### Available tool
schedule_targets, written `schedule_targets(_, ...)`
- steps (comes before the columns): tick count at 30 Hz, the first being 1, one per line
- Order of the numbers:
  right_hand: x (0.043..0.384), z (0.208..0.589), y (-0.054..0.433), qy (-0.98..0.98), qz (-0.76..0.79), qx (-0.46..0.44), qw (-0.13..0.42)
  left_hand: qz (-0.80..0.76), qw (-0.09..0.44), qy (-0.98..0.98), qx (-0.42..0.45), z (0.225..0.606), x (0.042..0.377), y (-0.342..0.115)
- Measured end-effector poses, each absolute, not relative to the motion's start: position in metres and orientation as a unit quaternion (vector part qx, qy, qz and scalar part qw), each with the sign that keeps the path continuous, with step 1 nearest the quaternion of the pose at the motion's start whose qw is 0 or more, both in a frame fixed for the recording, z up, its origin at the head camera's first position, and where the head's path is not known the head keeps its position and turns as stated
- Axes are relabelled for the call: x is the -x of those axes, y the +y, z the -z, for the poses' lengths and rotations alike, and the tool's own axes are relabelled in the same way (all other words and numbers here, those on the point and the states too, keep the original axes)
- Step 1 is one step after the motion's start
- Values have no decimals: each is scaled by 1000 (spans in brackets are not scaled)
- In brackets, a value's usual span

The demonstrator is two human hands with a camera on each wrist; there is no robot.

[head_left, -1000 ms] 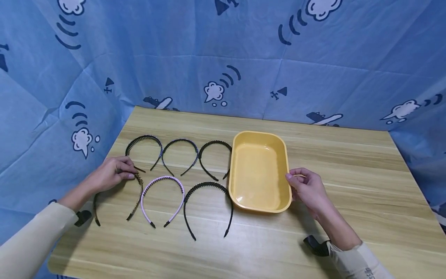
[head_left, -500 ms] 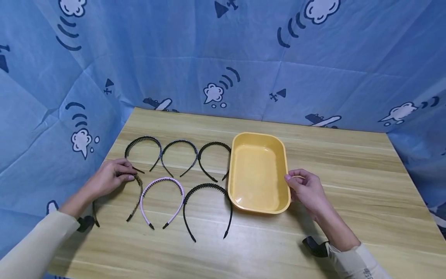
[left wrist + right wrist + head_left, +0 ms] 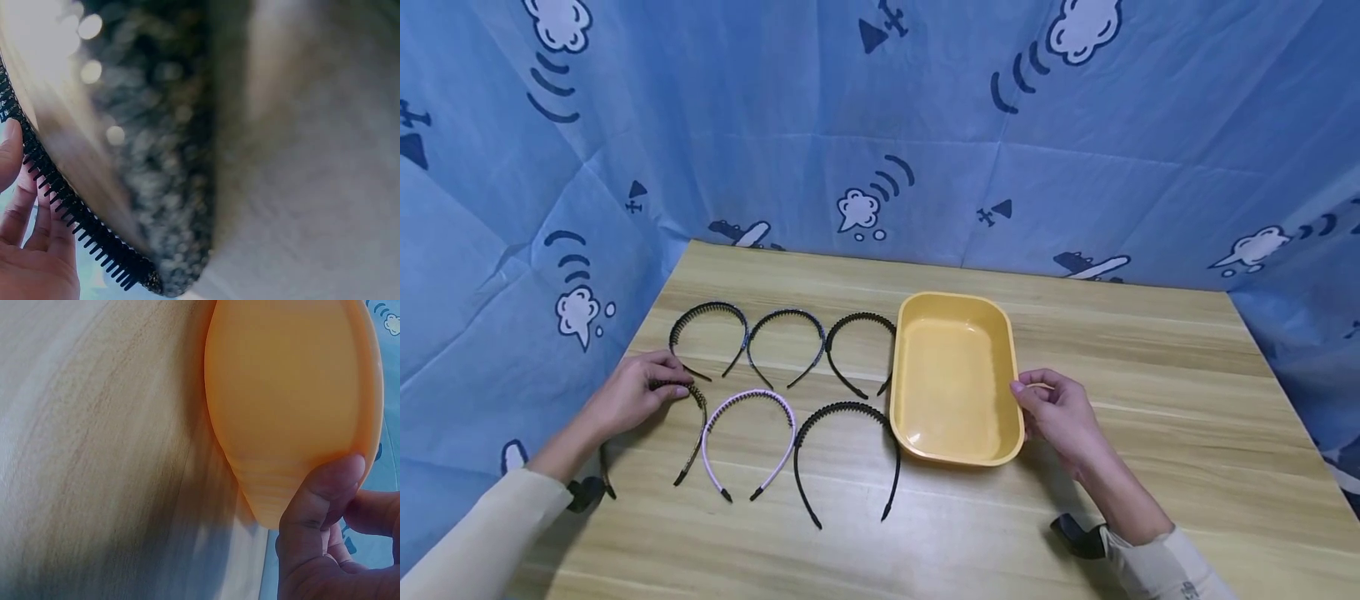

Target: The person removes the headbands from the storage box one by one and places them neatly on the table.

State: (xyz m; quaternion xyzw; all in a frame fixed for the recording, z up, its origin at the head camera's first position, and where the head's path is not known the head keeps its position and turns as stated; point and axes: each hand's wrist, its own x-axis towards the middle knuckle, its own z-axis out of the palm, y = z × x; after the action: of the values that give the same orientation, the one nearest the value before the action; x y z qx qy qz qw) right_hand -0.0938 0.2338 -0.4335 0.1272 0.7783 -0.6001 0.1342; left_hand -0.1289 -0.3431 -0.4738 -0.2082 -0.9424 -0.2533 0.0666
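At the left of the head view my left hand [image 3: 632,393] pinches the top of a dark, glittery toothed headband [image 3: 703,414], whose left part is mostly hidden by the hand and wrist. Close up in the left wrist view, thumb and fingers hold the black comb teeth of that headband [image 3: 81,215]. My right hand [image 3: 1063,417] grips the right rim of a yellow plastic bin [image 3: 955,383], thumb over the edge. The bin has nothing in it. A lilac headband [image 3: 748,392] and a black wavy headband [image 3: 850,407] lie between the held headband and the bin.
Behind them lies a row of three dark headbands: a toothed headband [image 3: 707,307], a glittery bluish headband [image 3: 786,312] and a black headband [image 3: 859,317] beside the bin. Everything is on a wood-grain table [image 3: 1150,400]. A blue printed cloth [image 3: 925,100] hangs around its back and sides.
The head view has tilted up a little, so the table sits lower in it. Both hands keep their holds, and the headbands and bin stay in place.
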Motion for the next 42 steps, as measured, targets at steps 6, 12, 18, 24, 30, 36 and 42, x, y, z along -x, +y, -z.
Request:
schedule_targets(6, 91, 437, 232, 781, 594, -132, 141, 249, 59, -945, 203, 478, 122, -345)
schedule_targets(12, 89, 441, 231, 778, 595, -136, 149, 252, 54, -946, 196, 479, 118, -345)
schedule_targets(18, 89, 441, 231, 781, 591, -138, 149, 252, 67, -943, 205, 481, 117, -346)
schedule_targets(24, 88, 442, 231, 781, 591, -135, 149, 250, 72, -943, 208, 481, 115, -345)
schedule_targets(30, 88, 441, 230, 781, 592, -133, 146, 256, 47, -946, 192, 476, 115, -345)
schedule_targets(36, 89, 438, 232, 781, 598, -120, 135, 257, 58, -946, 189, 468, 120, -344)
schedule_targets(42, 93, 436, 234, 781, 600, -115, 126, 270, 81, -941, 188, 462, 127, -338)
